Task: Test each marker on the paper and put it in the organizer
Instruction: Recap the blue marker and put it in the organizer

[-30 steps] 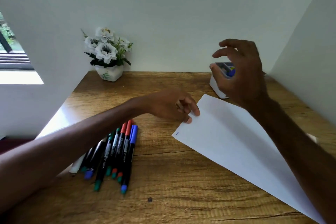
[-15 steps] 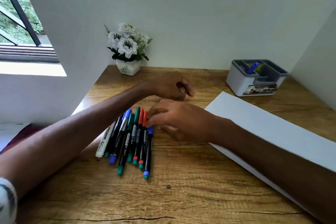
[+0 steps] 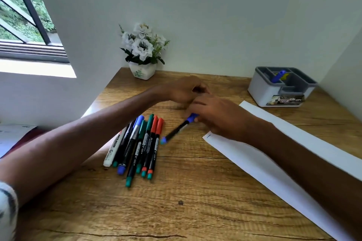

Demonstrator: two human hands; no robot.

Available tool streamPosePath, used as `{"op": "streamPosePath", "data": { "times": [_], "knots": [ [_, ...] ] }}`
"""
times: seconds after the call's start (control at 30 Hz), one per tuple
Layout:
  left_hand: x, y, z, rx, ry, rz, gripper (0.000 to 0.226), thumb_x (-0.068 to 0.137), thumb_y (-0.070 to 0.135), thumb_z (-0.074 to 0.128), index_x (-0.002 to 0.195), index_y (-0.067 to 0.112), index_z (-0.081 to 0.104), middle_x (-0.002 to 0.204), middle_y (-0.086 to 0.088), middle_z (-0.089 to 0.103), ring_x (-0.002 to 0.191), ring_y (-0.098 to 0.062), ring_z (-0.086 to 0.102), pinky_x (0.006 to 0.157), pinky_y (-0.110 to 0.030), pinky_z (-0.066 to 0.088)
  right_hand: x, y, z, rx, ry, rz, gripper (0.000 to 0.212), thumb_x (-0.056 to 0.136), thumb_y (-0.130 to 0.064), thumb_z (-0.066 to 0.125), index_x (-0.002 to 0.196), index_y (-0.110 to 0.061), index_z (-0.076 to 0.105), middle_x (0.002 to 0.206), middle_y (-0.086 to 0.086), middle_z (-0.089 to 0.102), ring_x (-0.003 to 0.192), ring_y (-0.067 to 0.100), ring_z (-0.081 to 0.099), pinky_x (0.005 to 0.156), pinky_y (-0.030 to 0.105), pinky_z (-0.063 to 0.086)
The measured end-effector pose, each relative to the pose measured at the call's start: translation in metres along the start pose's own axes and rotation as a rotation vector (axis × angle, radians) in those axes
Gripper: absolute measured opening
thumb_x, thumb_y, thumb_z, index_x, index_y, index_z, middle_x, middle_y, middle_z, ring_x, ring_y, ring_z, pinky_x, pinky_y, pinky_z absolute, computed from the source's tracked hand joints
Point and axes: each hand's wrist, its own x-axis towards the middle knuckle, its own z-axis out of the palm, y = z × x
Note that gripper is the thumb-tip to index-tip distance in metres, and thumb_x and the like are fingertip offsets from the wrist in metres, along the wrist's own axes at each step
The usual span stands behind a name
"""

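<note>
— Where's my marker?
— Your right hand (image 3: 219, 117) pinches the blue marker (image 3: 177, 129) by its cap; the barrel slants toward the marker row (image 3: 137, 143).
— My left hand (image 3: 188, 90)?
— Curled just behind; I cannot tell its hold. The paper (image 3: 274, 162) edge lies under your wrist. The organizer (image 3: 260, 92) beyond holds one blue pen (image 3: 277, 76).

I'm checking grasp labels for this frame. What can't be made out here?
Head view:
- Blue-capped black marker: motion-blurred; cap partly covered by the right hand.
- Left hand: fingertips hidden behind the right hand; contact with the marker unclear.
- White paper sheet: cut off by the right edge, crossed by the right forearm.
- Grey-and-white plastic organizer: label too small to read.
</note>
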Motion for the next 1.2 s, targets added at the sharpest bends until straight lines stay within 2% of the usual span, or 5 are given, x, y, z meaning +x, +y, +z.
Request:
{"op": "streamPosePath", "data": {
  "times": [0.1,0.37,0.6,1.0,1.2],
  "knots": [
    [0.002,0.006,-0.003,-0.125,-0.004,0.006,0.027,0.108,0.019,0.050,0.123,0.006,0.069,0.120,-0.010,0.073,0.112,-0.021,0.069,0.099,-0.035,0.056,-0.018,0.016,-0.004,0.132,0.168,0.195,0.024,0.091,-0.009,0.074,0.113,-0.017,0.070,0.103,-0.012,0.064,0.086,0.004,0.058,0.071,0.021,0.049],
    [0.005,0.028,0.022,-0.508,-0.206,-0.007,0.038,0.111,0.023,0.042,0.138,0.000,0.058,0.126,-0.018,0.071,0.114,-0.024,0.071,0.100,-0.036,0.058,-0.043,0.032,0.004,0.853,0.585,0.699,0.020,0.082,-0.004,0.084,0.100,-0.003,0.075,0.083,0.013,0.079,0.068,0.024,0.077,0.065,0.034,0.064],
    [-0.001,0.021,0.019,-0.292,-0.104,0.087,0.029,0.107,0.023,0.053,0.124,0.009,0.071,0.074,0.007,0.068,0.059,-0.002,0.058,0.061,-0.018,0.049,-0.050,0.036,0.006,1.209,0.539,0.773,0.020,0.088,-0.008,0.078,0.106,-0.001,0.077,0.092,0.021,0.078,0.081,0.028,0.076,0.076,0.036,0.064],
    [-0.008,0.034,0.019,-0.283,-0.119,0.229,0.023,0.101,0.015,0.066,0.120,0.008,0.075,0.089,-0.001,0.080,0.064,-0.019,0.058,0.060,-0.027,0.048,-0.053,0.038,-0.002,1.164,0.532,0.721,0.017,0.092,-0.008,0.073,0.094,0.009,0.072,0.070,0.017,0.068,0.052,0.020,0.059,0.046,0.027,0.049],
    [0.000,0.018,0.022,-0.279,-0.030,0.094,0.071,0.075,0.071,0.075,0.111,0.010,0.078,0.092,-0.016,0.078,0.062,-0.002,0.063,0.064,-0.021,0.046,-0.052,0.038,-0.007,1.222,0.521,0.704,0.010,0.093,-0.005,0.069,0.091,0.002,0.076,0.057,0.010,0.051,0.043,0.012,0.035,0.039,0.019,0.029]
  ]
}}
